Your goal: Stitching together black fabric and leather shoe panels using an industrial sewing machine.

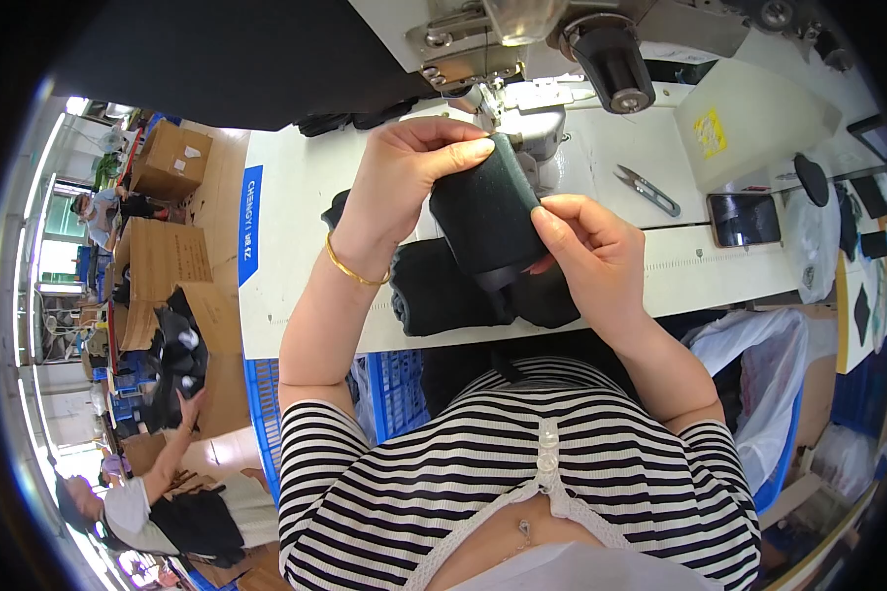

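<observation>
A black fabric piece (pixel 488 212), looking like a folded band or tube, is stretched between my hands just in front of the sewing machine (pixel 532 128). The thumb and fingers of my left hand (pixel 414 163) pinch its upper edge near the machine's needle area. Lower on the right edge, my right hand (pixel 596 256) grips it between thumb and fingers. Below it, a stack of folded black fabric (pixel 443 291) lies at the table's front edge. More dark cloth (pixel 335 209) shows partly behind my left wrist.
Thread snips (pixel 648 190) and a phone (pixel 744 219) lie right on the white table (pixel 296 236). A translucent bin (pixel 749 123) stands behind them. Blue baskets (pixel 396 394) sit below the front edge. At left, a co-worker (pixel 168 502) handles dark items by cardboard boxes (pixel 163 261).
</observation>
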The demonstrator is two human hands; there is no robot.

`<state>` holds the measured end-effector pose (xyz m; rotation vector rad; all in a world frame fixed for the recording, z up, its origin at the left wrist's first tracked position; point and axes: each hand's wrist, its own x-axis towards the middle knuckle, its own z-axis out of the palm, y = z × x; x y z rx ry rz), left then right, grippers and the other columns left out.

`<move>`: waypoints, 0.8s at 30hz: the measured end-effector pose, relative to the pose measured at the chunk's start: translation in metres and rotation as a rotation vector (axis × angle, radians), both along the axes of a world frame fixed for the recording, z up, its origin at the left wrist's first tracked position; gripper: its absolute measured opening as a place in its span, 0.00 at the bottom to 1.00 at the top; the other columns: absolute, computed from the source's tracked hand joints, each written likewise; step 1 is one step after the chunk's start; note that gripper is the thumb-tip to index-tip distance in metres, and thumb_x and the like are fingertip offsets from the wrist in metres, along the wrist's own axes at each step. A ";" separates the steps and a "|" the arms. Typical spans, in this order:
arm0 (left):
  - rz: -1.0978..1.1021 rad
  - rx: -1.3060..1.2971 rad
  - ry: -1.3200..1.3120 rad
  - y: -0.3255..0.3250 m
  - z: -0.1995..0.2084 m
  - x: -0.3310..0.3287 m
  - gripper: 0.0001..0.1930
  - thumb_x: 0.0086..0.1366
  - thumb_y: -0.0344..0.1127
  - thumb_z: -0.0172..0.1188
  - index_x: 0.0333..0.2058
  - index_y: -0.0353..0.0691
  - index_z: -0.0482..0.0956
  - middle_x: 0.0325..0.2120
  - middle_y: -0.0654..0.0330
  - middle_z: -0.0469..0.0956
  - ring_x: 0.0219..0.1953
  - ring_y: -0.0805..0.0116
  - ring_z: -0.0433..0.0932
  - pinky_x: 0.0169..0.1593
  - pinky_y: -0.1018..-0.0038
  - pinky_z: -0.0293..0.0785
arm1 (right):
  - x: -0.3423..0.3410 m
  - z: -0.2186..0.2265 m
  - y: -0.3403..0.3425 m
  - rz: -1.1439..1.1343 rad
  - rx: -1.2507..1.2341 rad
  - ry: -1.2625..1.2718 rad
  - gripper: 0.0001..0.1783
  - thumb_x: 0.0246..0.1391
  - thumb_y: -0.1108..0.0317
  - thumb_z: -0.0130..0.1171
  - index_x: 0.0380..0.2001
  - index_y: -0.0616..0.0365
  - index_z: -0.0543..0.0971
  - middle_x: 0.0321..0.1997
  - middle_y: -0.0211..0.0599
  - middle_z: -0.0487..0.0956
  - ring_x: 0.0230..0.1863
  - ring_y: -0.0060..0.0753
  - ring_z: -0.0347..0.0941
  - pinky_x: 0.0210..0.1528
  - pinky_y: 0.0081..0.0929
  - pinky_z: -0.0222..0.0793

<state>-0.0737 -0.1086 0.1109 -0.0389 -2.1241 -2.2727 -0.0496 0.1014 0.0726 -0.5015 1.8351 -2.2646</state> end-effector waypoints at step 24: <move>0.044 0.084 -0.158 -0.010 0.012 -0.026 0.05 0.55 0.20 0.66 0.31 0.32 0.81 0.30 0.56 0.82 0.33 0.71 0.80 0.43 0.77 0.75 | -0.013 0.001 -0.013 -0.006 -0.113 -0.041 0.11 0.62 0.68 0.57 0.41 0.68 0.79 0.28 0.37 0.83 0.26 0.23 0.80 0.27 0.16 0.75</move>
